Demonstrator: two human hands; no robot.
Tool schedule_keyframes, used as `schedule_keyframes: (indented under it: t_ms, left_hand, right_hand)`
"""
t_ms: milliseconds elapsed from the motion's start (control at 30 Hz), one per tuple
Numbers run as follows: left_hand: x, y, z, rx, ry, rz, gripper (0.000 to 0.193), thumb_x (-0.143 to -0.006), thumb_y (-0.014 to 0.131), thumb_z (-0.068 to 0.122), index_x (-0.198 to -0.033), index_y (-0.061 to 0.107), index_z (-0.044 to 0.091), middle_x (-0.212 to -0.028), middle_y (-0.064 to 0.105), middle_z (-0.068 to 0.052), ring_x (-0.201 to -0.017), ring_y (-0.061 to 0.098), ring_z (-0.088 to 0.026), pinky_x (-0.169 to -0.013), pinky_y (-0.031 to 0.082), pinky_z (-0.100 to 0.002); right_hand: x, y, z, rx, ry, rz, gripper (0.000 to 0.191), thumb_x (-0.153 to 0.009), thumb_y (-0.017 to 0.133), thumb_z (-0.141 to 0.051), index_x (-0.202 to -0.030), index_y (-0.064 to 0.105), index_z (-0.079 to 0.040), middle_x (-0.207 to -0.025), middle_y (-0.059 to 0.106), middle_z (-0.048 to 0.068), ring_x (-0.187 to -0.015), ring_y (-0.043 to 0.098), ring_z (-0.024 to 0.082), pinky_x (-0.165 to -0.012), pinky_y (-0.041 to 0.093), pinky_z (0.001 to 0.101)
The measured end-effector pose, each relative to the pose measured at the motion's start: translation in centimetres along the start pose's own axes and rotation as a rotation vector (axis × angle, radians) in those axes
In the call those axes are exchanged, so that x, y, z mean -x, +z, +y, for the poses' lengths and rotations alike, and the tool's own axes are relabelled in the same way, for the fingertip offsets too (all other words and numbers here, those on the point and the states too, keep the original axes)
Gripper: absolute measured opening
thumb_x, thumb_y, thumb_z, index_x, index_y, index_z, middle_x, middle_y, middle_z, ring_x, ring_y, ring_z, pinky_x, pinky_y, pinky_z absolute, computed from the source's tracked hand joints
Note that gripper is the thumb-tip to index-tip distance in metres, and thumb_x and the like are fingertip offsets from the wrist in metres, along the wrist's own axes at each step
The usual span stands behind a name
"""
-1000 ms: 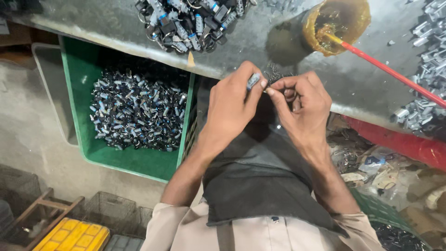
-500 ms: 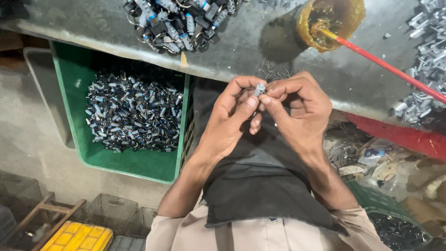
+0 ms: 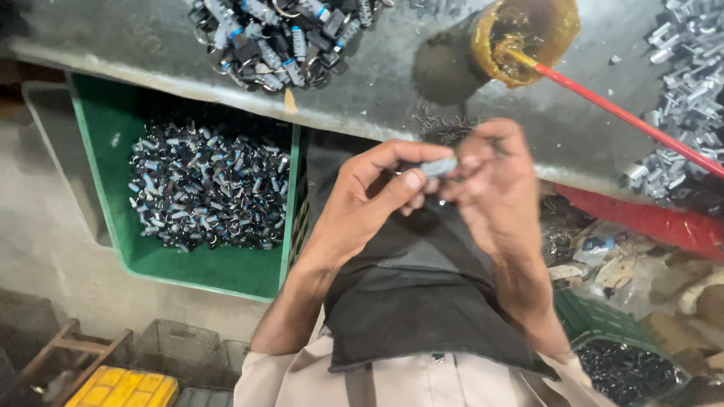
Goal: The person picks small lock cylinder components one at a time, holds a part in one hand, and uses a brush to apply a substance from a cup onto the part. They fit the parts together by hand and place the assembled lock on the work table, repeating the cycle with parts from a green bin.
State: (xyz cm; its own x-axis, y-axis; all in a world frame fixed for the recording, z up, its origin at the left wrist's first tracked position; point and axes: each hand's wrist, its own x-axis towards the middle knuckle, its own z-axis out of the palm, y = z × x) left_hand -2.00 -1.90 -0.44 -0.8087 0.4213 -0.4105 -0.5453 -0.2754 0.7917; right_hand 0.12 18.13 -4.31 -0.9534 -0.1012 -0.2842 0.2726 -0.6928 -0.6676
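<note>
Both hands meet in front of the body, just below the near edge of the grey metal table (image 3: 392,90), above a dark cloth (image 3: 422,294) that lies over the lap. The left hand (image 3: 377,200) comes in from the lower left with the wrist bent up, its thumb stretched along the top and its fingers curled underneath; its grip is narrow, pinched on a small grey metal piece (image 3: 439,167) that sticks out past the thumb tip. The right hand (image 3: 494,188) is blurred, with its back turned to the camera and its fingers bent down onto the same piece from the other side; whether its grip truly closes on the piece cannot be told. The piece thus sits between the two sets of fingertips, in the air, clear of the table. On the table lie a heap of small metal parts with blue bands (image 3: 279,38), a yellow cup (image 3: 528,38) with a red stick (image 3: 626,117) leaning out of it, and more silvery parts (image 3: 690,83) at the right. Under the table at the left stands a green bin (image 3: 113,151) filled with similar small parts.
</note>
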Motion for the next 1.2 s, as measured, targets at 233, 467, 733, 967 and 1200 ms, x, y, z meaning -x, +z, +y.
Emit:
schedule_keyframes:
  t_ms: [233, 467, 733, 967, 1200]
  left_hand:
    - [-3.3, 1.2, -0.7, 0.157, 0.144, 0.049, 0.023, -0.112, 0.06, 0.016, -0.129, 0.058, 0.001, -0.101, 0.068, -0.005, -0.094, 0.065, -0.012, -0.086, 0.054, -0.028]
    - [-7.4, 2.1, -2.1, 0.604, 0.04, 0.046, 0.027, -0.108, 0.062, 0.022, -0.127, 0.059, 0.003, -0.095, 0.063, -0.004, -0.083, 0.059, -0.011, -0.08, 0.052, -0.03]
    - [-7.3, 1.9, -3.2, 0.698, 0.01, -0.037, 0.03, -0.11, 0.063, 0.025, -0.131, 0.059, 0.006, -0.093, 0.059, -0.003, -0.082, 0.054, -0.011, -0.082, 0.051, -0.032]
    - [-3.3, 0.9, -0.7, 0.765, 0.056, -0.21, 0.037, -0.114, 0.062, 0.03, -0.139, 0.057, 0.002, -0.084, 0.054, 0.001, -0.078, 0.049, -0.009, -0.079, 0.045, -0.029]
    - [7.0, -10.4, 8.0, -1.532, -0.071, 0.03, 0.024, -0.087, 0.071, 0.03, -0.101, 0.077, 0.011, -0.132, 0.064, -0.016, -0.118, 0.06, -0.037, -0.095, 0.049, -0.052]
  right_hand:
    - [0.3, -1.6, -4.9, 0.781, -0.673, 0.279, 0.029, -0.113, 0.08, 0.0, -0.134, 0.06, -0.002, -0.103, 0.065, 0.012, -0.088, 0.066, 0.019, -0.074, 0.056, 0.0276]
    - [-0.1, -3.9, -6.9, 0.762, -0.673, 0.377, 0.017, -0.118, 0.072, -0.007, -0.124, 0.065, 0.007, -0.099, 0.071, 0.016, -0.086, 0.077, 0.025, -0.075, 0.065, 0.0322]
    - [-0.2, -4.8, -5.8, 0.708, -0.715, 0.434, 0.022, -0.12, 0.07, -0.007, -0.123, 0.063, 0.013, -0.097, 0.067, 0.017, -0.084, 0.074, 0.026, -0.072, 0.062, 0.0318]
    - [-0.9, -0.1, -8.5, 1.108, -0.247, 0.153, 0.017, -0.114, 0.062, -0.01, -0.115, 0.071, 0.004, -0.101, 0.074, 0.012, -0.086, 0.07, 0.016, -0.079, 0.057, 0.0277]
    - [-2.1, 3.0, -2.3, 1.51, -0.33, -0.21, 0.037, -0.094, 0.079, -0.018, -0.13, 0.072, -0.016, -0.094, 0.067, 0.004, -0.085, 0.059, 0.025, -0.074, 0.05, 0.0365]
